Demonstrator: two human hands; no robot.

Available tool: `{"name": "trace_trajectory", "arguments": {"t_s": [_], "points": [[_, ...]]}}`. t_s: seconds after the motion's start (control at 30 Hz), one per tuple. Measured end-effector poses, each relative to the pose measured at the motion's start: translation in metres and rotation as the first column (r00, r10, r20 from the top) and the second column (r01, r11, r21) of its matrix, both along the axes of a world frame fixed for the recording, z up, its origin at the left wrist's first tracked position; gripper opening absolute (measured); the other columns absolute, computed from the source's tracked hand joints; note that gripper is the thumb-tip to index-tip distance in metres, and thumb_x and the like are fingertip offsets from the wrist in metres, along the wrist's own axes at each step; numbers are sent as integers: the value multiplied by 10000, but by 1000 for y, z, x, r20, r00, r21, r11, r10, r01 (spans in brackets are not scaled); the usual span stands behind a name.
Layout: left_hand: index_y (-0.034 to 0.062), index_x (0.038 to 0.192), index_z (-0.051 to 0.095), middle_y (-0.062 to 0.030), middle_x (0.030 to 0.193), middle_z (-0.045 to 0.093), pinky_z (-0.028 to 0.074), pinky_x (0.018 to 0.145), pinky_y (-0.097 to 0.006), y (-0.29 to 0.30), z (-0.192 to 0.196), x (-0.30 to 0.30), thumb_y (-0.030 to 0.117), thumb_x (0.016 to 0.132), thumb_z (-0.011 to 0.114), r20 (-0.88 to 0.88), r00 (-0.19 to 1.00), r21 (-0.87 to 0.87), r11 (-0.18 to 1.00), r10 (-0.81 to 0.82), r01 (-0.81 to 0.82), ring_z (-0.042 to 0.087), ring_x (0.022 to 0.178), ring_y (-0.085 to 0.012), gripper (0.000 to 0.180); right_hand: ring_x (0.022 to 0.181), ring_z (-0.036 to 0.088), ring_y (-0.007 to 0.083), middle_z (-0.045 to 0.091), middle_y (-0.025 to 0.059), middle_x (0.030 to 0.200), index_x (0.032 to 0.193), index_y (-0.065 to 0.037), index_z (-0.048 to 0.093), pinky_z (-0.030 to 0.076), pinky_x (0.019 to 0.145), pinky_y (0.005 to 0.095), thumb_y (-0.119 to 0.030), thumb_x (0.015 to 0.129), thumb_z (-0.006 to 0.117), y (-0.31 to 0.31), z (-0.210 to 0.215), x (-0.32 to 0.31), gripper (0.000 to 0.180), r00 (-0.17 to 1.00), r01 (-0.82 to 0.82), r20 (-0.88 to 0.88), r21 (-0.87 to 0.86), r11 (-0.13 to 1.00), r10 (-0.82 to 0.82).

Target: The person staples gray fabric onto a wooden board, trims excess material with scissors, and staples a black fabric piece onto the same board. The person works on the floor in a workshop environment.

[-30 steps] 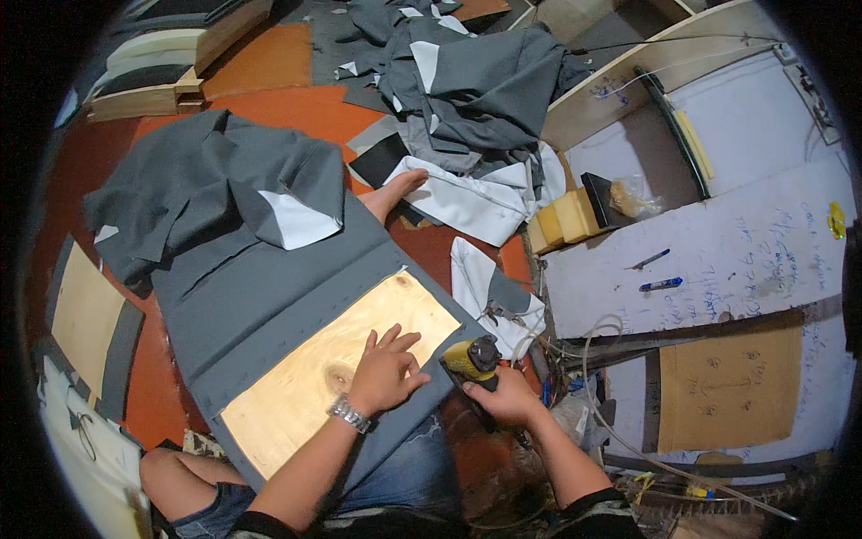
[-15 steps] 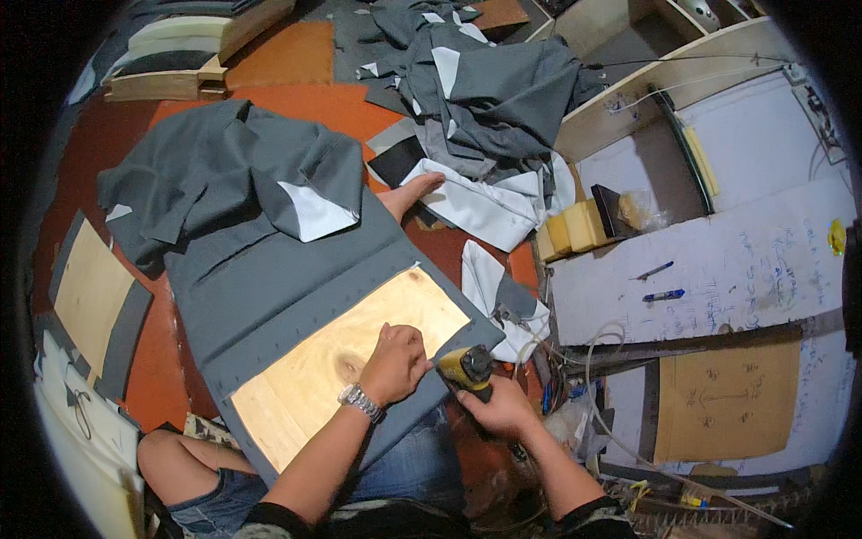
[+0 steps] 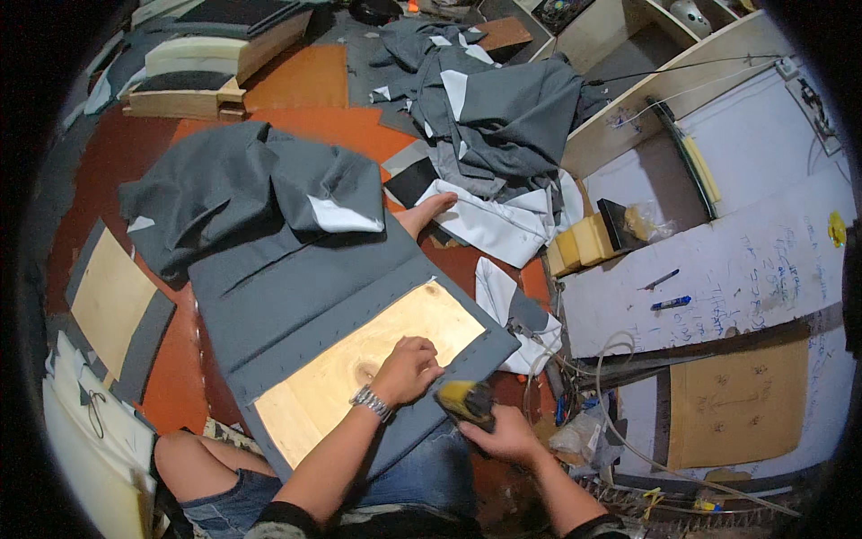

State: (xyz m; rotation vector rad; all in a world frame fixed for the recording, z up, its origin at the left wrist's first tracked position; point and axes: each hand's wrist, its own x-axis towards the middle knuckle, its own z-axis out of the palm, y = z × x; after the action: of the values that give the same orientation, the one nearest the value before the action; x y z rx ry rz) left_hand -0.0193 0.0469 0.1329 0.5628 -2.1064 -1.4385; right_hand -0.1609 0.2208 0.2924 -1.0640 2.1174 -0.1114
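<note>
The right hand (image 3: 507, 437) wraps its fingers around the handle of a yellow-and-black hand tool (image 3: 467, 401), blurred, its head angled up and left toward the other hand. The left hand (image 3: 406, 372), a metal-banded watch (image 3: 371, 402) at its wrist, lies with fingers partly curled over the near long edge of a pale wood panel (image 3: 310, 415); whether the fingers pinch anything cannot be told from this angle. Of the two hands, the left is the nearer to the wood, directly above it, while the right stays off its near side, with a strip of grey fabric (image 3: 310, 296) between. The panel lies up and to the left of the tool, its long axis running from lower left to upper right. The tool's head overlaps the fabric's near border in view, but contact cannot be made out. Beneath the work sit denim-clad legs (image 3: 409, 483); beyond the panel, the grey material spreads away toward a loose heap with a white patch (image 3: 346, 216). A white-and-grey scrap (image 3: 498, 286) lies past the fabric's right corner, near a pale hose (image 3: 603, 400).
</note>
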Motion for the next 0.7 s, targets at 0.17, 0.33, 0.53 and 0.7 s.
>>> {"name": "trace_trajectory", "arguments": {"t_s": [0.17,0.33,0.53,0.7], "points": [[19,993,734,-172,1023,760,550,893,-443,13,44,102,371,988,675,389,905,31,979,174,-202,709,972,-339,357,1027,739,323,763,195,1065,1179,4,727,564,910,427,-542,868,797,101,-15,-22,632,962,243,195,-297,923,-191],[33,969,743,-205,825,740,569,745,-469,72,87,183,627,961,635,690,721,239,959,-58,-152,736,816,-388,604,1283,636,332,658,217,1387,1423,1,593,492,1076,426,-446,905,783,175,-89,-31,710,902,398,105,168,902,-418],[1,903,775,-265,823,727,559,791,-521,88,96,157,580,1015,532,716,677,204,978,-170,30,712,807,-468,639,1474,416,422,496,304,1522,1532,-13,461,331,1230,465,-254,960,654,142,-152,16,649,984,176,48,-214,961,-170],[-8,866,743,-206,751,725,539,718,-447,82,135,111,487,1043,567,543,812,240,966,-213,94,709,716,-372,554,1367,523,478,514,312,1504,1543,29,411,391,1175,488,-51,918,499,16,-125,24,636,893,430,349,-471,771,-285]]}}
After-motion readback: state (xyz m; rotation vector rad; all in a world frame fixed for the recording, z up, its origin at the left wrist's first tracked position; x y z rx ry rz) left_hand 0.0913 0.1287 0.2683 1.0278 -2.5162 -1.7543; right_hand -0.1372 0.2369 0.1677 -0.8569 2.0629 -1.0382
